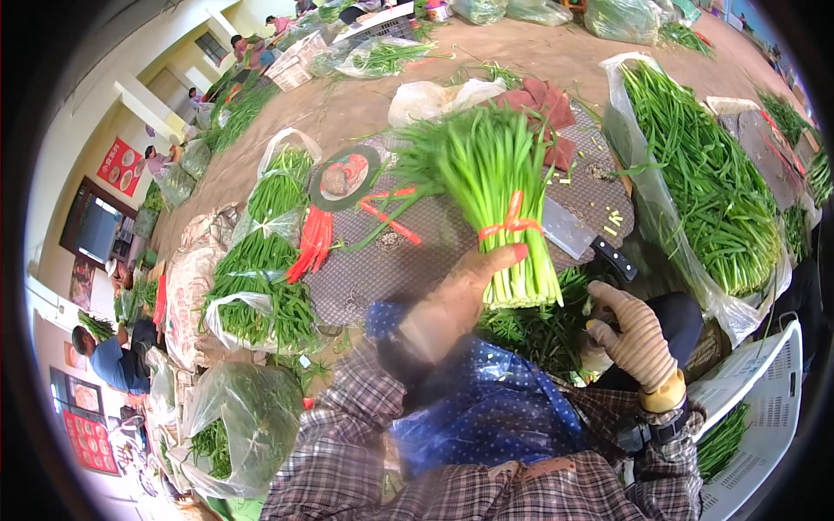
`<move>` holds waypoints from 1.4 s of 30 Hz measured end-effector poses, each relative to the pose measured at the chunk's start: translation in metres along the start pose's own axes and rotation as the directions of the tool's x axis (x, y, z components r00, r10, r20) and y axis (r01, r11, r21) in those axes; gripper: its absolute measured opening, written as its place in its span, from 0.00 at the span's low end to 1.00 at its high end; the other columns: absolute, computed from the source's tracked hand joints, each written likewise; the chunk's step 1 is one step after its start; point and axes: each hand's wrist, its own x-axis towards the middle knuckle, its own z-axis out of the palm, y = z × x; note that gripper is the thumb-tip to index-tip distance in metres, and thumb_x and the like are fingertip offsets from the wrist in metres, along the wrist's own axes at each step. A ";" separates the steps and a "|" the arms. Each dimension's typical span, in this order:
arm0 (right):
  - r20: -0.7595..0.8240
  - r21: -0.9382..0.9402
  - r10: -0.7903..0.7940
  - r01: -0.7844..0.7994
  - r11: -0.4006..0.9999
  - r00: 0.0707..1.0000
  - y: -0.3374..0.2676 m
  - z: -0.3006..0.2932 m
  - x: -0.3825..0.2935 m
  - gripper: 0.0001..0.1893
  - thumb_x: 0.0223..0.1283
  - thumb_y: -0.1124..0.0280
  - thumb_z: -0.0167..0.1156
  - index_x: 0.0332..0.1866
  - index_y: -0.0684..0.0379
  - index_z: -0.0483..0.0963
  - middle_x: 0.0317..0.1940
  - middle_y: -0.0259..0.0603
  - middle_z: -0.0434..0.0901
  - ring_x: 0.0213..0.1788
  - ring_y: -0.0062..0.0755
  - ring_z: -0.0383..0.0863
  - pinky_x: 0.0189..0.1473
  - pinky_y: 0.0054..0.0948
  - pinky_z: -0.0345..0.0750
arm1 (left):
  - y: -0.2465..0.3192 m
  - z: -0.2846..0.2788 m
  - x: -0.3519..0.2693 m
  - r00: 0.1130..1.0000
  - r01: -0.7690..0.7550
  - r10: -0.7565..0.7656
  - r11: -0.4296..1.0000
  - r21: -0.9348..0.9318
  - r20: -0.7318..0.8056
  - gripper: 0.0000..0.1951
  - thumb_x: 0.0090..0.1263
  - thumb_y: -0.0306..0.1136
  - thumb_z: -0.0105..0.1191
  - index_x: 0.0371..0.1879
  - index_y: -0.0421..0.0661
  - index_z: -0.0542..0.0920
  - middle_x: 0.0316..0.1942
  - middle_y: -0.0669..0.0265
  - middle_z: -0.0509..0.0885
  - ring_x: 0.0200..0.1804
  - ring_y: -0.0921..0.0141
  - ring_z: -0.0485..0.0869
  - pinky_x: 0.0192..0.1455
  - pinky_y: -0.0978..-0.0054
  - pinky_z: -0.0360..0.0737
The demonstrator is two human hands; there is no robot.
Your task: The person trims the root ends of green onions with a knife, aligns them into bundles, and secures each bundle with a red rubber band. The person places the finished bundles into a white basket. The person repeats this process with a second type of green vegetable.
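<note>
My left hand (456, 296) grips a bundle of green garlic chives (502, 169) near its cut white ends, just below the red tape (511, 226) tied around it. The bundle stands roughly upright over the patterned board (365, 280). To the right, my right hand (629, 329), in a striped glove, has its fingers apart and holds nothing. A cleaver (570, 228) with a black handle lies on the board's right side, partly behind the bundle. Red tape strips (313, 244) hang over the board's left edge beside a round dark plate (345, 177) with a stone-like lump on it.
Plastic bags of chives stand left (260, 247) and right (707, 189) of the board. A white plastic basket (778, 404) is at the lower right. A reddish cloth (537, 107) and a white bag (436, 101) lie at the board's far edge. Several people sit farther off at left.
</note>
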 end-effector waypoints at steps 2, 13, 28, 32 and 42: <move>-0.215 0.048 -0.161 0.175 0.983 0.963 0.001 0.000 0.002 0.34 0.53 0.75 0.73 0.69 0.60 0.72 0.58 0.56 0.81 0.60 0.59 0.80 0.63 0.46 0.79 | 0.022 0.018 -0.003 0.998 -0.039 0.035 0.996 0.080 0.048 0.27 0.70 0.41 0.66 0.66 0.43 0.77 0.53 0.63 0.88 0.51 0.69 0.88 0.57 0.68 0.84; -0.154 -0.584 -0.431 0.270 0.766 0.889 -0.017 0.033 0.034 0.37 0.47 0.65 0.71 0.69 0.44 0.73 0.73 0.49 0.68 0.76 0.65 0.62 0.77 0.59 0.62 | 0.003 0.026 -0.048 0.902 0.276 -0.312 0.948 0.158 0.298 0.25 0.83 0.49 0.49 0.68 0.43 0.75 0.59 0.66 0.85 0.58 0.73 0.83 0.64 0.72 0.79; -0.682 -0.178 -0.427 0.431 0.885 0.594 -0.138 -0.079 0.098 0.25 0.29 0.51 0.76 0.29 0.63 0.82 0.33 0.53 0.83 0.40 0.51 0.86 0.47 0.41 0.83 | 0.138 -0.027 0.009 0.698 -0.654 0.712 0.592 0.472 0.074 0.39 0.75 0.57 0.59 0.76 0.44 0.66 0.68 0.64 0.77 0.64 0.65 0.77 0.72 0.68 0.68; -0.518 0.103 -0.286 0.391 0.915 0.806 -0.168 -0.111 0.081 0.29 0.28 0.46 0.77 0.26 0.64 0.81 0.28 0.51 0.83 0.36 0.46 0.87 0.45 0.37 0.84 | 0.153 -0.009 0.019 0.684 -0.663 0.639 0.343 0.665 0.352 0.40 0.73 0.55 0.62 0.77 0.43 0.65 0.70 0.63 0.75 0.66 0.65 0.76 0.73 0.68 0.67; -0.520 0.659 0.056 0.359 0.661 0.852 -0.116 -0.087 0.073 0.46 0.37 0.61 0.78 0.63 0.73 0.64 0.47 0.57 0.82 0.51 0.50 0.85 0.57 0.37 0.82 | 0.098 0.080 0.015 0.959 -0.243 0.273 0.927 0.286 -0.071 0.35 0.71 0.44 0.64 0.75 0.44 0.69 0.70 0.60 0.77 0.68 0.62 0.77 0.74 0.61 0.74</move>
